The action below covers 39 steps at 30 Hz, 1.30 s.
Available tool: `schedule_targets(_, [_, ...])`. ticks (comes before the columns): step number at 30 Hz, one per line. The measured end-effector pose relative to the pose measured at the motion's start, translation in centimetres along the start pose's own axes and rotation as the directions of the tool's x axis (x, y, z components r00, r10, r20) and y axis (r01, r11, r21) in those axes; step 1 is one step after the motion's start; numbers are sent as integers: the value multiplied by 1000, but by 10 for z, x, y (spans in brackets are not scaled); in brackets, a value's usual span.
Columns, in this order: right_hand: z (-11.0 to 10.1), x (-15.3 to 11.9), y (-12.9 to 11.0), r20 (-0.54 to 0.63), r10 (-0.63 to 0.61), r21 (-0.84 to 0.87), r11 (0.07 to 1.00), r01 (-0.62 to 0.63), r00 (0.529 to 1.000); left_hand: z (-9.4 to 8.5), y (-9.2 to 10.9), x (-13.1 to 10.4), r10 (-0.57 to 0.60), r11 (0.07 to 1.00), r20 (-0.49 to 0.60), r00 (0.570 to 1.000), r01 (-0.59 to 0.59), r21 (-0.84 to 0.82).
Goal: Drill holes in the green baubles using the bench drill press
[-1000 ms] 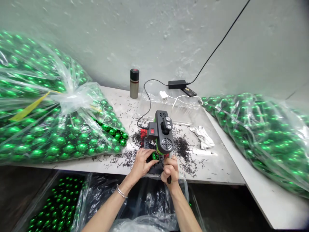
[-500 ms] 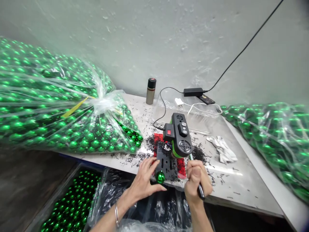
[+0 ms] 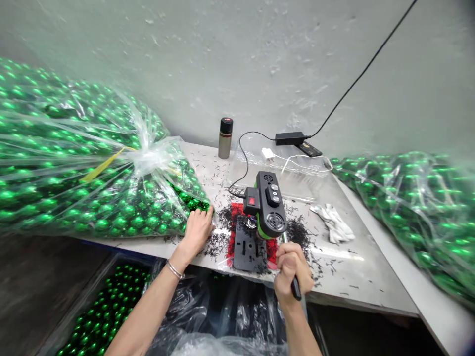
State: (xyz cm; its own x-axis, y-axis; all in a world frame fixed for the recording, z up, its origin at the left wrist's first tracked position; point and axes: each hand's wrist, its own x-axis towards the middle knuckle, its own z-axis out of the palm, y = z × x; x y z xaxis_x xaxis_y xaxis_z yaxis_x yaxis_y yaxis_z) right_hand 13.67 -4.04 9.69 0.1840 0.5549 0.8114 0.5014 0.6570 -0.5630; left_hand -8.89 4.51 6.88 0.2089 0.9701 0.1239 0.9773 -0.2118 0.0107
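My left hand reaches to the open corner of a clear bag full of shiny green balls; its fingers are bent over the balls there, and their tips are hidden. My right hand is wrapped round the black-ended lever of a small black and green machine. Under the machine's head lies a slotted black plate on a red base. Black shavings are scattered on both sides of it.
A grey bottle with a black cap, a black power adapter, a white charger and white gloves lie or stand on the table. Another bag of green balls is at right; more balls sit below at left.
The single green ball at the plate's front edge is gone from there. My left hand has moved up and left to the bag. My right hand has stayed on the lever.
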Motion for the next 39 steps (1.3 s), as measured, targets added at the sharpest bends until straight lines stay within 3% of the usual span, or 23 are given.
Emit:
schedule_targets(5, [1, 2, 0, -5, -17, 2, 1000, 17, 1000, -9, 2, -11, -14, 999, 32, 999, 15, -45])
schedule_targets(11, [1, 3, -2, 16, -21, 5, 1000, 21, 1000, -7, 9, -7, 128, 992, 171, 977, -123, -39])
schedule_targets(13, [0, 3, -2, 23, -22, -4, 1000, 22, 1000, -10, 9, -5, 135, 981, 135, 982, -112, -161])
schedule_targets(15, [0, 3, -2, 34, -24, -9, 1000, 25, 999, -13, 8, -4, 59, 917, 38, 997, -39, -397])
schedule_targets(17, [0, 3, -2, 44, -27, -8, 1000, 28, 999, -15, 8, -5, -82, 703, 22, 996, 74, -707])
schedule_targets(18, [0, 3, -1, 44, -26, -6, 1000, 26, 999, -15, 9, -6, -140, 521, 67, 988, 131, -843])
schedule_targets(20, [0, 3, -1, 35, -21, -4, 1000, 21, 999, -12, 15, -9, -173, 65, 223, 959, 237, -969])
schedule_targets(22, [0, 4, -2, 34, -16, -3, 1000, 16, 999, -6, 22, -13, -134, -335, 366, 921, 306, -891])
schedule_targets(23, [0, 5, -3, 38, -13, -4, 1000, 13, 999, -2, 27, -15, -115, -467, 416, 902, 320, -824])
schedule_targets(25, [-1, 8, -6, 48, -10, -3, 1000, 10, 999, 6, 35, -19, -92, -603, 474, 876, 330, -726])
schedule_targets(28, [-2, 15, -11, 51, -3, -8, 1000, 3, 999, 14, 48, -22, -92, -613, 491, 866, 339, -714])
schedule_targets(33, [-4, 33, -21, 44, 45, 4, 999, -45, 998, 22, 67, -22, -112, -506, 443, 889, 333, -796])
schedule_targets(36, [-4, 42, -26, 59, 85, 6, 996, -86, 995, 28, 76, -21, -150, -371, 365, 919, 289, -882])
schedule_targets(39, [-3, 46, -27, 57, 85, 3, 996, -85, 995, 37, 83, -23, -158, -150, 206, 966, 182, -972])
